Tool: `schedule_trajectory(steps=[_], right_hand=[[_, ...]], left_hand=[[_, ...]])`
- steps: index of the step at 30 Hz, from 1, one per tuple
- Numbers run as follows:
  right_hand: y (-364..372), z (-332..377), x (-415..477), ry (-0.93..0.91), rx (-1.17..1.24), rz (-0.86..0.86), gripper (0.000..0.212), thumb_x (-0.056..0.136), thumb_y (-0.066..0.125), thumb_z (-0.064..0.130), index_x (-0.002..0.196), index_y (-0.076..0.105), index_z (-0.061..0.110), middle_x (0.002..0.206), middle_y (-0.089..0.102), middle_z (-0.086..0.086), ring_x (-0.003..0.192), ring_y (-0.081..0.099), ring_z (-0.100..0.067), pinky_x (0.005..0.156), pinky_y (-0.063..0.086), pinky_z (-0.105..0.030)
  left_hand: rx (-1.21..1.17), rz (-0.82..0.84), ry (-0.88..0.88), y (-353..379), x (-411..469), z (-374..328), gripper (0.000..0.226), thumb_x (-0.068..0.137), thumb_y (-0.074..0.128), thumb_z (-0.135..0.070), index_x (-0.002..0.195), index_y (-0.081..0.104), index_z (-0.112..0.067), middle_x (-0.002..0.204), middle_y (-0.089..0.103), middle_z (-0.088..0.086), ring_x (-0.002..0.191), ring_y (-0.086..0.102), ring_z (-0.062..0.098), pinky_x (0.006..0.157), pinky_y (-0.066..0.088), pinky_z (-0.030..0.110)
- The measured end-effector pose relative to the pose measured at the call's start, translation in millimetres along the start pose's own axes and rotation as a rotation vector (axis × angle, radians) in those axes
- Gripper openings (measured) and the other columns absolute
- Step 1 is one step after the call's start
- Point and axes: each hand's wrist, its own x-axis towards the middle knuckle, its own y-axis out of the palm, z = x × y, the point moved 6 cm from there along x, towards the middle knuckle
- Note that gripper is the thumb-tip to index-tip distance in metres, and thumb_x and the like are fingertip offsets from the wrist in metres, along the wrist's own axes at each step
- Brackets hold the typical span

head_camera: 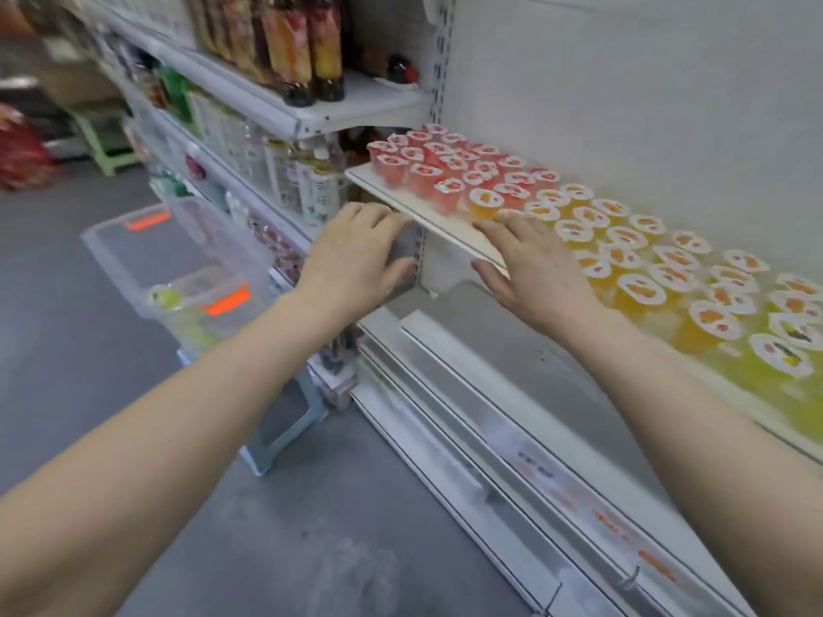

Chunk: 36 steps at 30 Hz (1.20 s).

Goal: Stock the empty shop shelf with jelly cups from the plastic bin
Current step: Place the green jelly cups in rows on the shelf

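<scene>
A white shop shelf (414, 202) runs from centre to the right edge and carries several jelly cups: red ones (445, 167) at its left end, orange ones (645, 260) in the middle, yellow ones (784, 354) at the right. My left hand (356, 256) hovers just left of the shelf's front corner, fingers spread, holding nothing. My right hand (534, 264) is at the shelf's front edge, fingers above the board and thumb below it, by the first orange cups. A clear plastic bin (187, 260) stands at the left on a pale blue stool (285, 420), with a few greenish cups (167, 298) inside.
Above the jelly shelf is a shelf of dark bottles (307, 46). To the left are shelves with drink bottles (307, 180). Below my hands are lower white shelves with price strips (534, 474). A green stool (111, 140) and red bags (22, 158) sit on the grey floor far left.
</scene>
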Motion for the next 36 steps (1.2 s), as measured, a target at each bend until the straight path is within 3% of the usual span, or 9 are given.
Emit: schedule_trajectory(steps=[4, 7, 13, 22, 32, 36], right_hand=[[42.7, 66.3, 46.7, -0.092, 0.045, 0.005, 0.046, 0.089, 0.056, 0.031, 0.126, 0.059, 0.004, 0.115, 0.063, -0.016, 0.104, 0.060, -0.037, 0.088, 0.041, -0.043], [79.5, 107.3, 76.1, -0.163, 0.124, 0.087, 0.048, 0.091, 0.054, 0.033, 0.130, 0.056, 0.005, 0.120, 0.061, -0.016, 0.107, 0.058, -0.037, 0.089, 0.048, -0.047], [142.0, 178.1, 134.0, -0.324, 0.216, 0.089, 0.041, 0.090, 0.059, 0.028, 0.125, 0.058, 0.006, 0.115, 0.062, -0.013, 0.104, 0.058, -0.035, 0.085, 0.045, -0.042], [262.2, 252.9, 244.2, -0.434, 0.395, 0.210, 0.052, 0.092, 0.042, 0.040, 0.129, 0.058, 0.007, 0.122, 0.063, -0.011, 0.111, 0.058, -0.032, 0.096, 0.043, -0.042], [369.6, 299.6, 351.0, -0.550, 0.446, 0.347, 0.042, 0.092, 0.062, 0.026, 0.128, 0.058, 0.005, 0.120, 0.063, -0.015, 0.106, 0.059, -0.037, 0.091, 0.047, -0.045], [407.9, 313.7, 365.4, -0.573, 0.456, 0.414, 0.044, 0.091, 0.059, 0.028, 0.130, 0.056, 0.007, 0.119, 0.063, -0.013, 0.105, 0.060, -0.036, 0.089, 0.048, -0.044]], left_hand=[[0.020, 0.040, -0.107, -3.6, -37.6, 79.0, 0.047, 0.086, 0.067, -0.032, 0.125, 0.058, -0.007, 0.118, 0.060, 0.013, 0.110, 0.052, 0.035, 0.098, 0.039, 0.041], [0.036, 0.056, -0.214, -2.8, -64.8, 130.0, 0.046, 0.086, 0.068, -0.032, 0.125, 0.059, -0.007, 0.115, 0.061, 0.014, 0.111, 0.052, 0.035, 0.097, 0.036, 0.039], [0.064, 0.099, -0.444, 11.0, -111.3, 227.2, 0.047, 0.087, 0.067, -0.033, 0.128, 0.058, -0.012, 0.122, 0.060, 0.009, 0.114, 0.051, 0.034, 0.098, 0.038, 0.040], [0.096, 0.132, -0.732, 33.0, -128.8, 367.0, 0.045, 0.092, 0.061, -0.034, 0.133, 0.054, -0.018, 0.127, 0.057, 0.002, 0.121, 0.046, 0.027, 0.098, 0.041, 0.037], [0.075, 0.163, -0.892, 67.5, -99.5, 504.0, 0.044, 0.092, 0.061, -0.028, 0.133, 0.054, -0.013, 0.128, 0.057, 0.007, 0.117, 0.049, 0.031, 0.098, 0.039, 0.038], [0.007, 0.188, -0.924, 94.9, -97.0, 538.1, 0.043, 0.091, 0.063, -0.025, 0.132, 0.055, -0.012, 0.127, 0.057, 0.009, 0.115, 0.051, 0.033, 0.099, 0.038, 0.036]])
